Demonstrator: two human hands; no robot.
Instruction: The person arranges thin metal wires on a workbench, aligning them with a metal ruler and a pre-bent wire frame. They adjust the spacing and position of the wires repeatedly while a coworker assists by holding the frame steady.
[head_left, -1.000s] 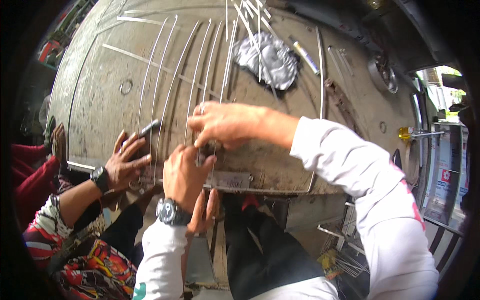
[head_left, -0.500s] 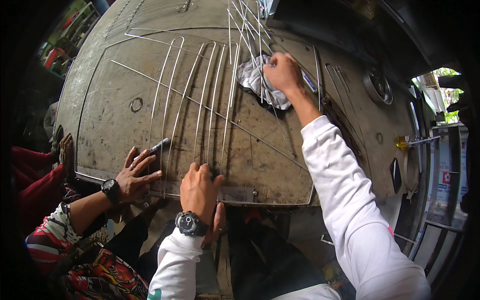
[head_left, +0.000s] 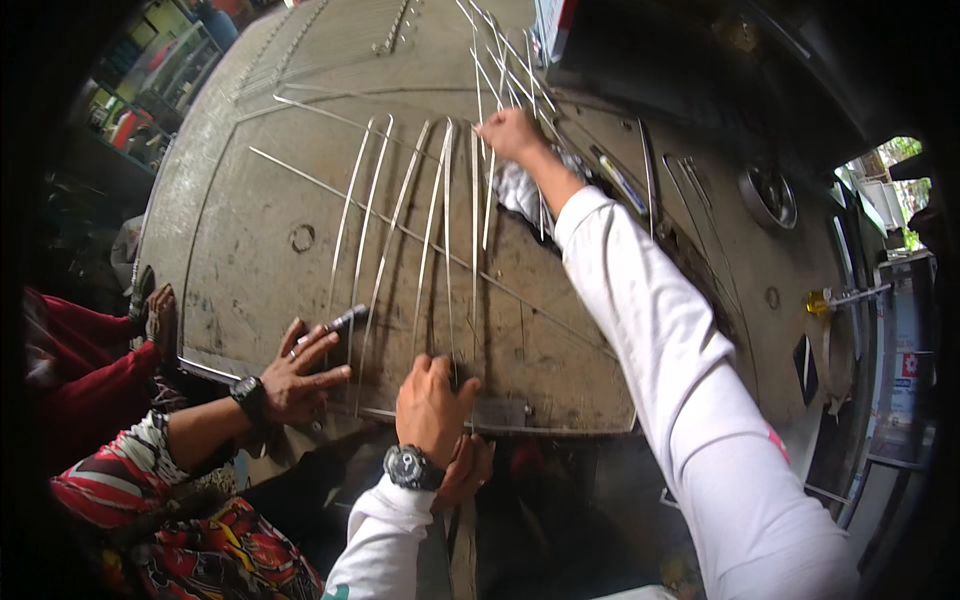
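Near the table's front edge my left hand (head_left: 436, 400) is closed over the lower ends of thin bent metal rods (head_left: 428, 240). The exact grip under its fingers is hidden. Farther off, my right hand (head_left: 512, 135) pinches the upper end of a metal rod (head_left: 475, 210) that runs down toward my left hand. Just right of it lies a grey and white cloth (head_left: 518, 190), partly covered by my right forearm. Beside my left hand, a co-worker's hand (head_left: 300, 375) rests on the rods with a marker (head_left: 346, 319) between its fingers. Another hand (head_left: 466, 470) shows under my left wrist.
A long straight rod (head_left: 320, 188) lies slantwise across the worn table (head_left: 230, 290). Loose rods (head_left: 505, 65) are heaped at the far side. To the right are a pen (head_left: 618, 178), a round metal bowl (head_left: 768, 196) and a yellow-handled screwdriver (head_left: 820, 302). A red-sleeved person (head_left: 80, 350) leans in at left.
My right hand has left the cloth and moved left to a rod's upper end. Under my left hand, the rods have shifted closer together. The whole view has shifted slightly.
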